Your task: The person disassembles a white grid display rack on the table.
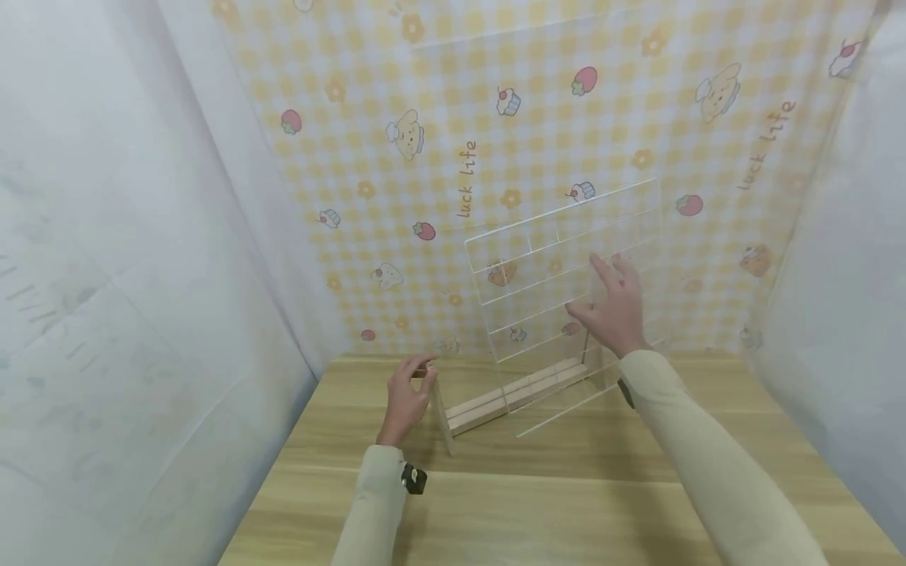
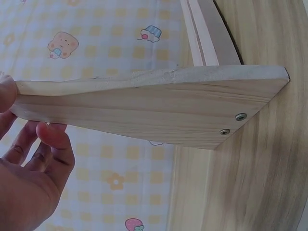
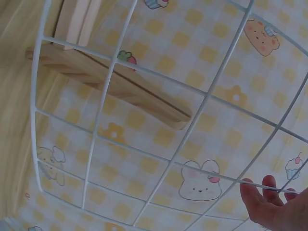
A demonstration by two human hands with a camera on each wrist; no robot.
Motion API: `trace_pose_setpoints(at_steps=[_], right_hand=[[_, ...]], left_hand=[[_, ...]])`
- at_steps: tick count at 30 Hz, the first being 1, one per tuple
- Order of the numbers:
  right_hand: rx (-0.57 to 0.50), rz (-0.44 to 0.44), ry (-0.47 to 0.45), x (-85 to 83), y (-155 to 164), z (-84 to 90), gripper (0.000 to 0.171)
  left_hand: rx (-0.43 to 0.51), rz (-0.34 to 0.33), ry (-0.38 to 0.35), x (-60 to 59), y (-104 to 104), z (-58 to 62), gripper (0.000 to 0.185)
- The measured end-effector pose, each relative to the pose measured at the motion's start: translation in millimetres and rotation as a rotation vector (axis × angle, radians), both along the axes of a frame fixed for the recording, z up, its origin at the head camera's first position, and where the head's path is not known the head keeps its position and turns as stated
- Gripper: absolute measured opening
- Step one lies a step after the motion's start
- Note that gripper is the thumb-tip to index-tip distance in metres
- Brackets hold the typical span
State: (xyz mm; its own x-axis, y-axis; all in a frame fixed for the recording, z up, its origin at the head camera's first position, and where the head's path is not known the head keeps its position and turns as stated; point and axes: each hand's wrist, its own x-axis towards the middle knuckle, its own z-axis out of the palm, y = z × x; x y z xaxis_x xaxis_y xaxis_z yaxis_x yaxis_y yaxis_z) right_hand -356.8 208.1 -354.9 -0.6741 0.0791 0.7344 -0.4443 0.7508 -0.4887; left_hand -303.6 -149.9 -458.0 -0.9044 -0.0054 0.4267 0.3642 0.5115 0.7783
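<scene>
My left hand [image 1: 405, 399] pinches the wooden side piece [image 2: 154, 108] to steady the stand [image 1: 495, 401] on the surface [image 1: 566, 503], while my right hand [image 1: 614, 310], fingers straight, props the clear rack [image 1: 566, 259] standing in the stand.

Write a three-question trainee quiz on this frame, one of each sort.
1. True or false: the left hand pinches the end of the wooden side piece.
2. What does the right hand rest open against: A) the clear acrylic grid panel, B) the table, C) the checked backdrop?
3. How many screws show in the wooden side piece in the left wrist view?

Key: 1 true; 2 A; 3 two.
</scene>
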Motion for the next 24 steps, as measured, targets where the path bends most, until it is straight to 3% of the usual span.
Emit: trace_pose_setpoints(at_steps=[6,12,19,24], right_hand=[[0.088,-0.014,-0.089,8.7,15,-20.0,0.091],[0.087,0.000,-0.135,16.9,27,-37.0,0.087],[0.066,0.047,-0.290,28.7,40,-52.1,0.089],[0.127,0.052,-0.350,36.4,50,-62.0,0.089]], left_hand=[[0.014,0.012,0.002,-1.0,0,-1.9,0.024],[0.023,0.014,0.012,-1.9,0,-2.9,0.021],[0.036,0.011,0.005,0.2,0,-2.6,0.022],[0.042,0.011,-0.002,-0.2,-1,-3.1,0.021]])
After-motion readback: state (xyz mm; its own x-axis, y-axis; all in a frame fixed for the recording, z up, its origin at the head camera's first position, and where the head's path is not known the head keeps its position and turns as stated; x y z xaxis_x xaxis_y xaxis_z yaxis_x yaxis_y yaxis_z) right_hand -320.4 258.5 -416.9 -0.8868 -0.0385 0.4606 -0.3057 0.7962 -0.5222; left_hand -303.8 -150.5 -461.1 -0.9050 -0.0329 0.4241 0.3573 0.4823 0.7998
